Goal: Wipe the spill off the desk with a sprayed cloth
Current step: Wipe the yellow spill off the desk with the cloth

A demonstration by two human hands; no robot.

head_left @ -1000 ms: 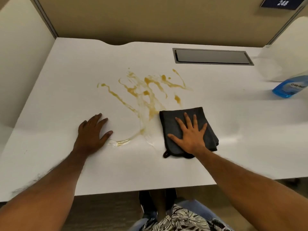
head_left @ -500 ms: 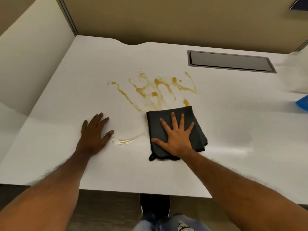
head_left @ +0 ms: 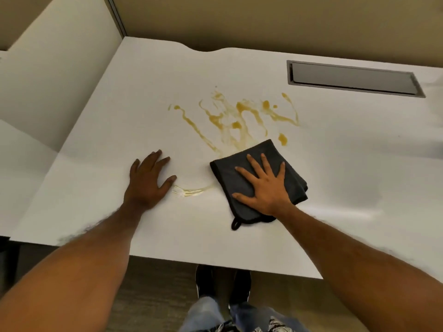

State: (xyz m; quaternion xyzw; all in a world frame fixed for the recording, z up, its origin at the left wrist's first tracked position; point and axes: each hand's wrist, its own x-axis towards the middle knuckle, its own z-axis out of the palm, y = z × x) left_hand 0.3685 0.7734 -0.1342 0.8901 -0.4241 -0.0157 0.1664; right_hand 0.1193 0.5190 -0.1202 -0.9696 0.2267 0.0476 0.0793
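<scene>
Spill (head_left: 236, 121) on the desk (head_left: 335, 164): amber streaks and blobs fan across the middle of the white top, well short of the grey recessed hatch (head_left: 352, 79) at the back right, and a thin pale trail (head_left: 189, 191) of it curls toward the near edge. The folded dark cloth (head_left: 230, 173) lies flat at the near right fringe of the streaks, its far corner overlapping their lower ends, its hanging loop (head_left: 236, 224) pointing at the near edge. The right hand (head_left: 262, 185) is spread palm-down on the cloth, fingers splayed, pressing rather than gripping it. The left hand (head_left: 149, 179) rests flat and empty on bare desk to the left, its thumb tip just beside the end of the pale trail. Most of the spill looks unwiped, so I judge the work barely begun. The risks: a push with a flat palm could let the cloth slide or unfold under the hand, a single saturated face could smear the liquid wider instead of lifting it, and the left thumb could drag through the near trail.
</scene>
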